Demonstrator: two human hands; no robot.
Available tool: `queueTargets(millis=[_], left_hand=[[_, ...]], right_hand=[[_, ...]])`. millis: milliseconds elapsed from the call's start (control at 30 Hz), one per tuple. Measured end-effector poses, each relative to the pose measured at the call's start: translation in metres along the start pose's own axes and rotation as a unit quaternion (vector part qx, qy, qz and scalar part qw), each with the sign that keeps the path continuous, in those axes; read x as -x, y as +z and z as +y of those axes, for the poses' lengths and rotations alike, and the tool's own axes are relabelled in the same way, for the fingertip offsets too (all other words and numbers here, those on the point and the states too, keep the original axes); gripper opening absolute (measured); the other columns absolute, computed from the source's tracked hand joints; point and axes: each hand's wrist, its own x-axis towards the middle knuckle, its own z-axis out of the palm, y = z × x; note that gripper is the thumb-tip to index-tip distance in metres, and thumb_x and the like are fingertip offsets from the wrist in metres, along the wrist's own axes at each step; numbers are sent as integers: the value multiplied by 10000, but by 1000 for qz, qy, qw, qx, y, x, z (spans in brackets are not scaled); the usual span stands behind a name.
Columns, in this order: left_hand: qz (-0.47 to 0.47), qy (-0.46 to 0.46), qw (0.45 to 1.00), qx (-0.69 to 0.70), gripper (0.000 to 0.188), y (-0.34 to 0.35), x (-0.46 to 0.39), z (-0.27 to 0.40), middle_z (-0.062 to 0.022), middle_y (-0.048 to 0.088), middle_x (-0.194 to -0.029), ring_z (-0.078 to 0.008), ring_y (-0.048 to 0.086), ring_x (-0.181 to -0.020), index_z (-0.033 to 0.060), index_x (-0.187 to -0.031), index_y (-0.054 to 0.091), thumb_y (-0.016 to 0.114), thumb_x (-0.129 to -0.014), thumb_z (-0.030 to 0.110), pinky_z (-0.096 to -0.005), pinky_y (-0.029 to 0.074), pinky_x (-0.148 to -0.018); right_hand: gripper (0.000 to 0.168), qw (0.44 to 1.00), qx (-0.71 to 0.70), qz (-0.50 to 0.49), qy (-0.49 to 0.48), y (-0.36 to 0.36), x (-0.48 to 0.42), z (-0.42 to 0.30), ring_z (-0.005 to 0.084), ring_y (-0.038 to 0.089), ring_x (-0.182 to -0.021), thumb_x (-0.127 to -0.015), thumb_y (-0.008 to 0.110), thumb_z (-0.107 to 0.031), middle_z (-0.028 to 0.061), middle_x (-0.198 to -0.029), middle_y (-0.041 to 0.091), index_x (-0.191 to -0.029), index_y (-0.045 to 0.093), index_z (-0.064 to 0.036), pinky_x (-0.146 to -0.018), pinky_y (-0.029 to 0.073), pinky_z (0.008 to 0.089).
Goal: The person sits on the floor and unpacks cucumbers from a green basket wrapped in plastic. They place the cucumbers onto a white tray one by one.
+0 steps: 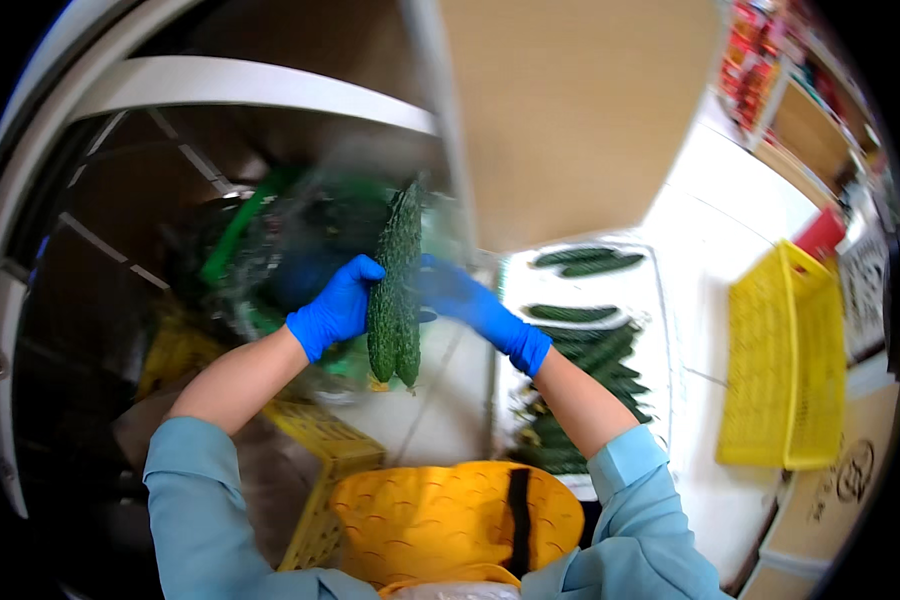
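Observation:
In my left hand (pixel 343 305), in a blue glove, two dark green cucumbers (pixel 397 300) lie side by side, held roughly upright in the picture. Beside them on the right is my right hand (pixel 450 292), also blue-gloved and blurred; whether it touches them is not clear. A white foam box (pixel 664 337) on the right holds many more cucumbers (pixel 596 364), with a few lying apart at its far end. Behind my left hand, blurred clear plastic and a green strip (pixel 240 232) cover dark contents that I cannot make out.
A yellow plastic crate (pixel 784 367) stands at the right, near cardboard boxes (pixel 832 480). A large tan panel (pixel 577 112) rises ahead, beside a white curved frame (pixel 255 82). Another yellow crate (pixel 330 442) is at lower left, by an orange-yellow textured object (pixel 435 510) close to me.

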Motion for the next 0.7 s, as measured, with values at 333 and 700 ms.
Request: queueTargets(millis=[333, 700], left_hand=[[-65, -24, 983, -171, 313, 84, -177, -175, -81, 612, -988, -191, 600, -920, 17, -1075, 556, 591, -764, 13, -335, 496, -849], [-69, -163, 974, -142, 358, 57, -233, -219, -130, 629, -989, -234, 616, -885, -23, -1104, 560, 552, -764, 90, -375, 515, -829]], right_hand=[[352, 712, 646, 254, 109, -102, 201, -55, 266, 647, -724, -849, 569, -370, 137, -783, 666, -841, 684, -37, -681, 494, 361], [305, 662, 584, 369, 291, -174, 320, -69, 146, 612, -605, -864, 496, -248, 94, -696, 653, -781, 659, -5, -575, 486, 277]])
